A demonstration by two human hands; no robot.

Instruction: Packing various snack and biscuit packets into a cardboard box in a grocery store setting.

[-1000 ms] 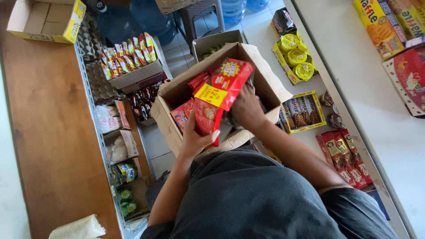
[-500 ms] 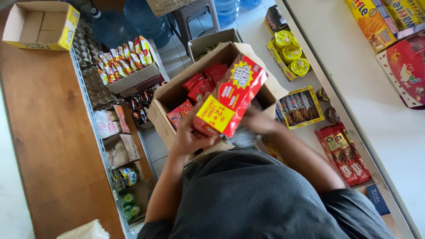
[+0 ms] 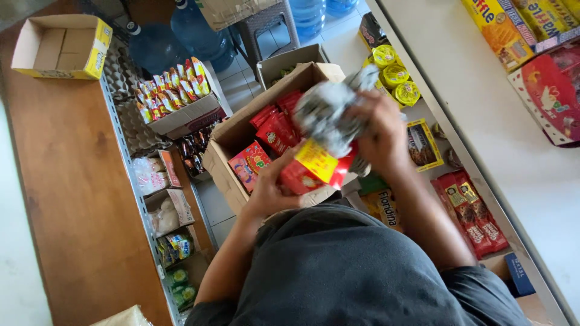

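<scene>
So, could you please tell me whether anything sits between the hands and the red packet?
Nothing visible does: the left hand and right hand both grip the red packet directly, above the open cardboard box.

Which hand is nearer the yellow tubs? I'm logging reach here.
Right. The right hand grips the top of the packet just below the yellow tubs; the left hand holds the packet's lower end, farther away over the box.

Bright, even daylight with soft shadows; the snack pack (image 3: 329,130) in the hands is motion-blurred, while the surroundings stay sharp.
</scene>
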